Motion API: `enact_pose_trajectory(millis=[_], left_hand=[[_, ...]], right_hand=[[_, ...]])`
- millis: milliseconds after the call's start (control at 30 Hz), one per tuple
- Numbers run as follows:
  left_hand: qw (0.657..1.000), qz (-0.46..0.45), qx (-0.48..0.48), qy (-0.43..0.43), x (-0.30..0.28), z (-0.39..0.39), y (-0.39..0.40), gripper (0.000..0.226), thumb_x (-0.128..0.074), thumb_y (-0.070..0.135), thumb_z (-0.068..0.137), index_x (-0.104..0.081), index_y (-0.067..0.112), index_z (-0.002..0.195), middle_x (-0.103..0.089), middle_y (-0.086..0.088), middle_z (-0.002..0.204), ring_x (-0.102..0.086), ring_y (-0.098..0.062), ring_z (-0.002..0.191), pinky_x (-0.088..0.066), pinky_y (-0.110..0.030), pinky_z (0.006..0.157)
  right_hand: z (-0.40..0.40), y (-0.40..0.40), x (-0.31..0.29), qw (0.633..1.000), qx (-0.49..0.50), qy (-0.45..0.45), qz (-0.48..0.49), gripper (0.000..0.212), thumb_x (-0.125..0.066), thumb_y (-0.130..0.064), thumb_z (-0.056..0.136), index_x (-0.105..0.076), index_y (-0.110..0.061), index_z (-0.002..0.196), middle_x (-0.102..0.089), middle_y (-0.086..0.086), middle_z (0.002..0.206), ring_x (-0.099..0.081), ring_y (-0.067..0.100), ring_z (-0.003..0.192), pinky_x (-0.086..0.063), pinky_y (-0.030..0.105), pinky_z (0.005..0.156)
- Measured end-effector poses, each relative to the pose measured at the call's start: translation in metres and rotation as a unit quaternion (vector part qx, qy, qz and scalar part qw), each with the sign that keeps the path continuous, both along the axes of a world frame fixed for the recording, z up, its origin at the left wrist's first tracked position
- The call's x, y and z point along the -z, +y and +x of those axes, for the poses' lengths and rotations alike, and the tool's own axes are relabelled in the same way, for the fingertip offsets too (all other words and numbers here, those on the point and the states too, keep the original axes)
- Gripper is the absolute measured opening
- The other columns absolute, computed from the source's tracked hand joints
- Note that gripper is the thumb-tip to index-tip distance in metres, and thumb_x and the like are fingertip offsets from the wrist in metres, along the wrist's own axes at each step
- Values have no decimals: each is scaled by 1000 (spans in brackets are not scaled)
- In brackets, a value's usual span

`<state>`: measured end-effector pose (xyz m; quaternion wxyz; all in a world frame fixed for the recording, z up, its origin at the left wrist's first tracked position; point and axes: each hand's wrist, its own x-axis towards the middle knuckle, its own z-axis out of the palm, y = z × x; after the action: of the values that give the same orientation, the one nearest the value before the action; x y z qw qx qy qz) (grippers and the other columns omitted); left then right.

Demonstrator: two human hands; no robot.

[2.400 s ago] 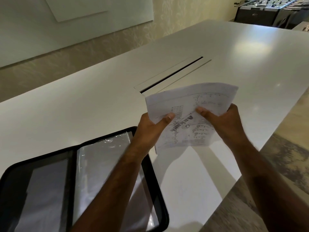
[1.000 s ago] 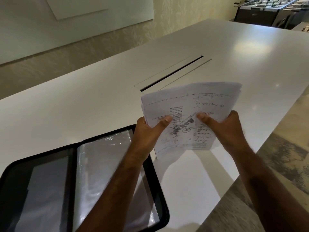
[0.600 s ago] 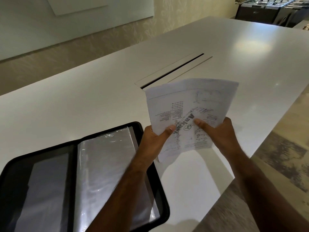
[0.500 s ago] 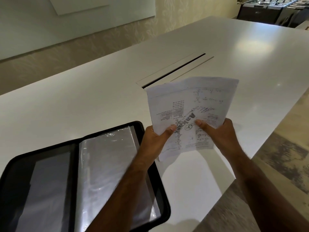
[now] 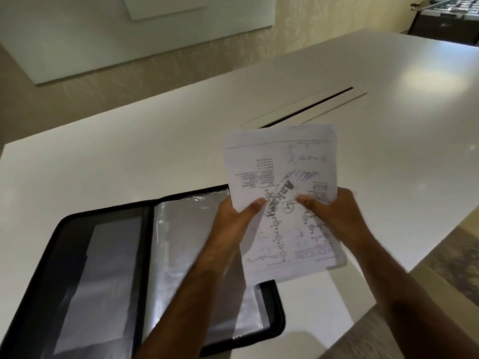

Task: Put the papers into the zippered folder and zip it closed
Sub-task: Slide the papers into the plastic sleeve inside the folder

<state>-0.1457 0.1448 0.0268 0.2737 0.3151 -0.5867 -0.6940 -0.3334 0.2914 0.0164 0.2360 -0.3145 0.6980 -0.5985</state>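
Note:
I hold a stack of printed white papers (image 5: 282,172) upright above the table, its lower corner over the folder's right edge. My left hand (image 5: 233,221) grips the stack's left edge with the thumb on the front. My right hand (image 5: 334,216) grips its right side, thumb on the front. The black zippered folder (image 5: 77,221) lies open flat on the table to the lower left, with clear plastic sleeves (image 5: 186,237) on its right half and a grey pocket (image 5: 103,275) on its left half. My left forearm crosses over the sleeves.
The white table (image 5: 129,167) has a long dark cable slot (image 5: 308,107) beyond the papers. Its right edge (image 5: 414,265) runs diagonally near my right arm, with patterned floor beyond. A wall with a white board stands behind the table.
Both hands have brought the paper stack lower and closer to me, toward the folder's right edge. The stack now stands more upright. The folder has not moved.

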Motion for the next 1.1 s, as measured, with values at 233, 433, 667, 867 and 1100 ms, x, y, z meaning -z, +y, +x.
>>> enact_pose_trajectory(millis=[233, 433, 667, 867, 1100], left_hand=[[999, 9, -38, -4, 7, 52, -11, 29, -63, 7, 99, -65, 11, 128, -76, -4, 120, -71, -24, 113, -57, -41, 95], [992, 44, -112, -27, 10, 103, -16, 18, -59, 2, 100, -63, 2, 118, -75, -19, 106, -74, -24, 85, -58, -30, 64], [969, -67, -206, -119, 24, 180, -63, 19, -63, 15, 100, -67, 17, 119, -77, -2, 104, -74, -10, 86, -56, -24, 63], [918, -201, -282, -191, 40, 254, -114, 14, -71, 20, 95, -71, 26, 107, -73, 6, 103, -69, -6, 95, -55, -24, 80], [833, -218, -341, -376, 54, 326, -164, 31, -78, 34, 87, -65, 22, 112, -69, -4, 116, -64, -30, 112, -50, -51, 101]], right_hand=[[27, -26, 15, 999, -44, -16, 25, 34, -88, -47, 74, -80, -24, 99, -85, -6, 89, -83, 18, 75, -63, 22, 57], [44, -42, 31, 995, -72, -6, 68, 26, -87, -55, 79, -79, -42, 100, -85, -10, 91, -84, 16, 76, -68, 38, 66], [70, -60, 38, 992, -108, -9, 65, 35, -84, -64, 78, -78, -44, 107, -85, -10, 96, -84, 18, 80, -68, 50, 75], [93, -78, 39, 990, -129, -9, 60, 19, -84, -50, 86, -78, -46, 103, -85, -10, 95, -84, 17, 78, -69, 42, 68], [115, -93, 38, 988, -144, -26, 53, 16, -85, -43, 87, -79, -44, 102, -85, -8, 93, -84, 20, 76, -64, 26, 57]])
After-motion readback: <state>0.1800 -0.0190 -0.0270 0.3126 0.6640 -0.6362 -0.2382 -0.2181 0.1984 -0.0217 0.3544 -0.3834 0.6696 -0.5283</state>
